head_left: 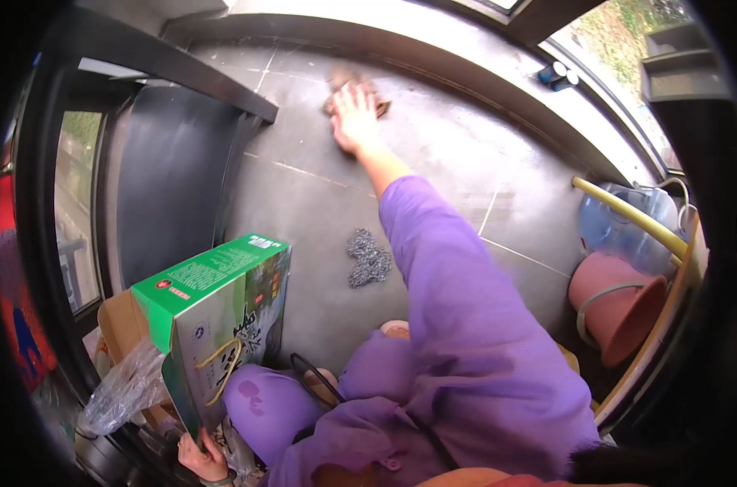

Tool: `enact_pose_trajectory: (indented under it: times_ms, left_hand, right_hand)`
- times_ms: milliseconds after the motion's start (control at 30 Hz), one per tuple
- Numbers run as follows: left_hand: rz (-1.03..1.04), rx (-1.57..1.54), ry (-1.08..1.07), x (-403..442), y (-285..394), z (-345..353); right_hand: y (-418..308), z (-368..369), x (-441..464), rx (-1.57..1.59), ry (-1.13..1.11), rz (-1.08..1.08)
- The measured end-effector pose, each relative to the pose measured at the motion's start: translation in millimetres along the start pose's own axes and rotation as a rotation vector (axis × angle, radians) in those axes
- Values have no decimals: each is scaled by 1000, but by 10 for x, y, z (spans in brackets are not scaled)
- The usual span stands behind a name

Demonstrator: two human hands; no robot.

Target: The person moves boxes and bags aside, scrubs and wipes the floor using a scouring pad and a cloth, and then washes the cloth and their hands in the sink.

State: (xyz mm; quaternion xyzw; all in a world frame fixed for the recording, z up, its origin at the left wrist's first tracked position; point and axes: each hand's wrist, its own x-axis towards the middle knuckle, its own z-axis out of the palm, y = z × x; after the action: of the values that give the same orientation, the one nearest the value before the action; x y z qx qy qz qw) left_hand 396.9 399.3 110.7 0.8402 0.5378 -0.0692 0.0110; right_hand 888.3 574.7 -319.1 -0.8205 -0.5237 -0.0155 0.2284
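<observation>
My right hand (355, 116) is stretched far forward, its fingers spread flat on a crumpled brown cloth (377, 96) on the grey tiled floor (303, 195). Wet sheen shows on the tiles around it. At the lower left, my left hand (204, 456) pinches the bottom edge of a green and grey cardboard box (214, 276) with a yellow cord handle. Between the box and my right arm, a tangle of silvery steel wool (368, 258) lies on the floor near my knees.
A pink bucket (612, 300) and a clear blue water jug (624, 223) stand at the right, with a yellow pole (628, 217) across them. Two cans (558, 75) are on the window ledge. A dark panel (170, 174) and clear plastic (125, 385) are at the left.
</observation>
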Motion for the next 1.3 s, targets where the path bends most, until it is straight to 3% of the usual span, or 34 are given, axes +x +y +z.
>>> enact_pose_trajectory:
  times_ms: [33,100,167,267,300,333,400,433,533,667,700,733,767,800,867,967,1000,1100,1133,1167,1200,1300]
  left_hand:
    - [147,197,2,30,-34,-66]
    - [175,177,28,76,-33,-98]
    - [148,154,38,101,-6,-83]
    - [174,122,54,99,-74,-46]
    - [175,132,62,80,-106,-10]
    - [202,127,41,86,-126,19]
    - [144,211,80,31,-79,97]
    - [175,225,145,67,-31,109]
    - [198,249,136,66,-69,103]
    - [265,295,167,47,-129,163]
    - [282,304,178,45,-127,184]
    - [298,308,182,43,-146,198]
    - [319,309,192,35,-163,224]
    - [338,311,205,30,-182,247]
    - [375,318,223,8,-212,259]
    - [322,372,194,68,-113,256]
    - [317,370,191,57,-112,246]
    - [251,360,90,-8,-154,201]
    - [243,368,80,-13,-163,179]
    - [273,398,66,43,-109,152]
    - [297,429,52,65,-98,141]
    - [134,304,-12,-515,-1108,236]
  right_hand:
    - [56,-106,-117,9,-86,-113]
    - [319,-419,-330,2,-155,-319]
    - [748,-1049,-383,-146,-320,-238]
    - [1640,-1451,-550,-286,-373,241]
    - [2180,-1293,-853,-352,-162,326]
    - [2474,-1411,-1067,-401,-136,326]
    - [2876,-1627,-1431,-575,-295,706]
    - [3090,-1681,-1678,-602,-266,832]
    - [3562,-1792,-2149,-489,-202,944]
    - [3488,-1572,-1868,-559,14,1031]
    - [3228,-1671,-1579,-469,-207,1073]
    - [3032,-1552,-1441,-539,-217,871]
    - [2915,-1309,-1489,-552,-21,531]
    - [2607,-1199,-1542,-408,77,362]
    - [2044,-1229,-1692,-279,27,246]
    - [2226,-1489,-1751,-328,38,119]
    - [2438,-1565,-1726,-338,30,261]
    - [2965,-2049,-1623,-484,351,399]
    - [3220,-2177,-1620,-757,231,647]
    - [3392,-2358,-1510,-816,91,947]
    - [3510,-2491,-1439,-976,35,1057]
    - [4290,-2735,-1417,-745,-410,1335]
